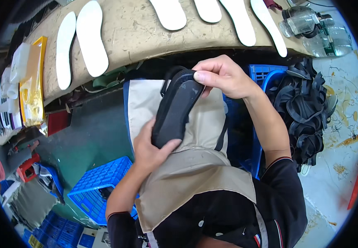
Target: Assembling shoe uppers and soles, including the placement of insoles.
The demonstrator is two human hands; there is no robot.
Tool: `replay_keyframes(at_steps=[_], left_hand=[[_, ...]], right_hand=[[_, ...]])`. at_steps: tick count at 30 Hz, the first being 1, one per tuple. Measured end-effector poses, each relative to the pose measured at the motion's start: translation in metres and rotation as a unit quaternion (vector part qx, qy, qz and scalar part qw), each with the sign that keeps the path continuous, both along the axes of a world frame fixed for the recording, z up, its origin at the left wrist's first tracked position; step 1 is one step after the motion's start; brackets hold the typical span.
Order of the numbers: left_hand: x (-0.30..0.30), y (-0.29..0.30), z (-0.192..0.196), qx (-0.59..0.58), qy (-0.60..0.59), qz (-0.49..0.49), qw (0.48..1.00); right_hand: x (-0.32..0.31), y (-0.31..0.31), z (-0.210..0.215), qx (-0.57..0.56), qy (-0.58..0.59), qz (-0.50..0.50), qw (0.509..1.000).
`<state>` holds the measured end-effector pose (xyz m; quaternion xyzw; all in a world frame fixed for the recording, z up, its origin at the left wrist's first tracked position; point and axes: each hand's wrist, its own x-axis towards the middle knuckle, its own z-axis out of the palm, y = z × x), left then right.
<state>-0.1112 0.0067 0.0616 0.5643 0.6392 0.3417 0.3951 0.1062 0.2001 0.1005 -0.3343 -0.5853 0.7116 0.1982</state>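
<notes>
Together, the left hand (151,149) and right hand (220,75) grasped a black shoe piece (177,108) at the centre of the frame, the left around its lower end, the right pinching its upper end, thumb on top. White insoles (91,39) (two upper left, four farther right) lay on the table (127,31) along the top.

Left hand (151,147), right hand (223,77) gripping black sole-shaped piece (175,113).
</notes>
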Motion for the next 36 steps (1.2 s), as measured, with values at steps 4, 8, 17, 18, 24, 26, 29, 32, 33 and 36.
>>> replay_keyframes(at_steps=[4, 8, 17, 18, 24, 26, 29, 32, 33, 36], left_hand=[[-0.023, 0.0, 0.029, -0.029, 0.061, -0.03, 0.997], [-0.047, 0.004, 0.051, 0.052, 0.162, -0.036, 0.985], [-0.042, -0.004, 0.108, 0.092, -0.582, 0.307, 0.747], [-0.036, 0.0, 0.119, 0.053, -0.596, 0.343, 0.724], [-0.073, -0.023, 0.046, -0.014, -0.79, 0.139, 0.596], [-0.064, -0.02, 0.036, -0.043, -0.845, 0.113, 0.52], [-0.044, -0.026, 0.016, -0.087, -0.841, 0.129, 0.519], [-0.029, -0.025, 0.011, -0.112, -0.83, 0.152, 0.525], [-0.024, -0.024, 0.017, -0.134, -0.807, 0.171, 0.549], [-0.013, -0.022, 0.031, -0.188, -0.732, 0.225, 0.615]], right_hand=[[0.002, -0.002, 0.0, 0.087, -0.027, 0.036, 0.995], [-0.005, -0.004, 0.004, 0.214, -0.019, 0.033, 0.976], [-0.049, -0.083, 0.041, 0.543, 0.113, 0.037, 0.832], [-0.059, -0.089, 0.039, 0.629, 0.128, 0.067, 0.764], [-0.052, -0.084, 0.024, 0.517, 0.132, 0.044, 0.845], [-0.063, -0.052, 0.014, 0.438, 0.118, -0.006, 0.891], [-0.075, -0.044, 0.008, 0.353, 0.082, -0.033, 0.931], [-0.085, -0.034, 0.006, 0.249, 0.169, -0.044, 0.953], [-0.087, -0.033, 0.008, 0.227, 0.172, -0.033, 0.958], [-0.091, -0.028, 0.008, 0.164, 0.186, 0.009, 0.969]])
